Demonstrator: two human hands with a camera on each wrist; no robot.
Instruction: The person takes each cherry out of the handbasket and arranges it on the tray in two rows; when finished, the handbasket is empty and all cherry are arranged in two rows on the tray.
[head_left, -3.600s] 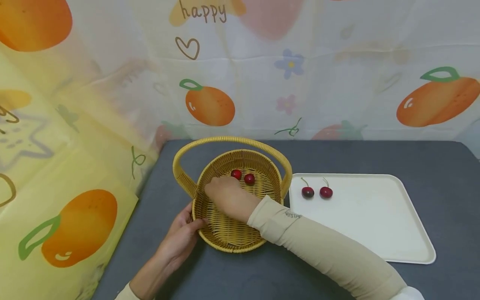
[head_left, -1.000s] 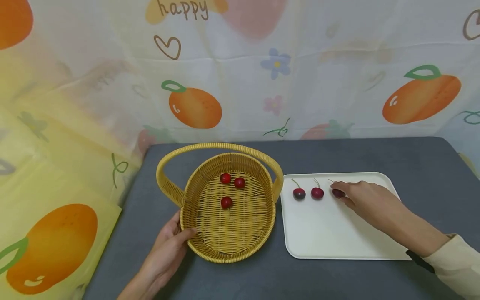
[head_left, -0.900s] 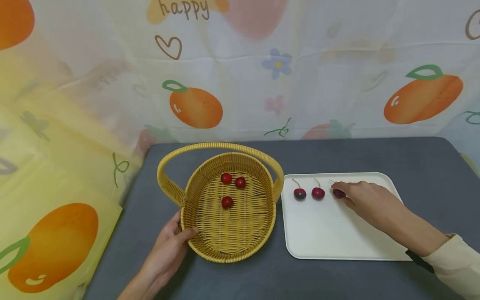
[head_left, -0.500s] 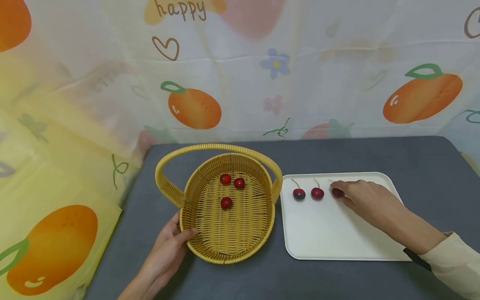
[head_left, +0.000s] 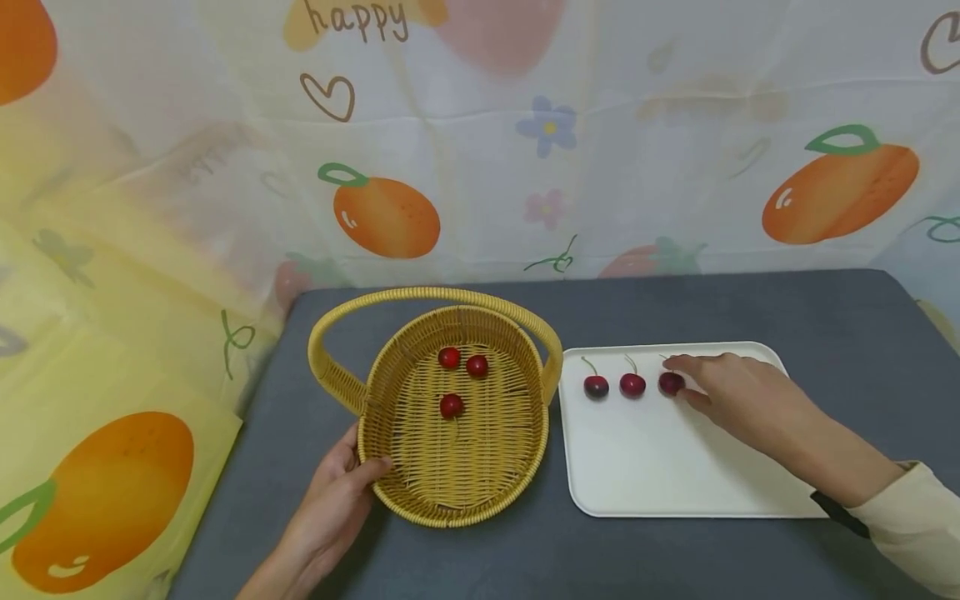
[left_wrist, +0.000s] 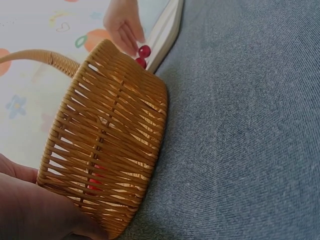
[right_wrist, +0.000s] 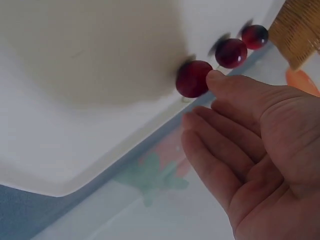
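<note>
My left hand [head_left: 337, 492] grips the near-left rim of a round yellow wicker basket [head_left: 472, 475], thumb over the edge. Three red cherries lie on the basket's floor, one [head_left: 452, 406] nearer than the other two. On the white tray [head_left: 660, 467], three dark red cherries stand in a row along the far side: left [head_left: 596, 387], middle [head_left: 632, 385] and right [head_left: 671, 383]. My right hand [head_left: 750, 404] is at the right cherry, its fingers parted around it. In the right wrist view, the thumb tip is right at that cherry [right_wrist: 193, 79], the other fingers extended away from it.
The basket's tall arched handle [head_left: 435, 293] rises over its far side. The tray's left edge lies close beside the basket on the dark grey-blue tabletop [head_left: 510, 558]. A fruit-printed cloth [head_left: 480, 167] hangs behind the table and along the left.
My right hand has moved from the basket to the tray, where a third cherry now sits. Its fingers have just spread from that cherry. My left hand keeps holding the basket.
</note>
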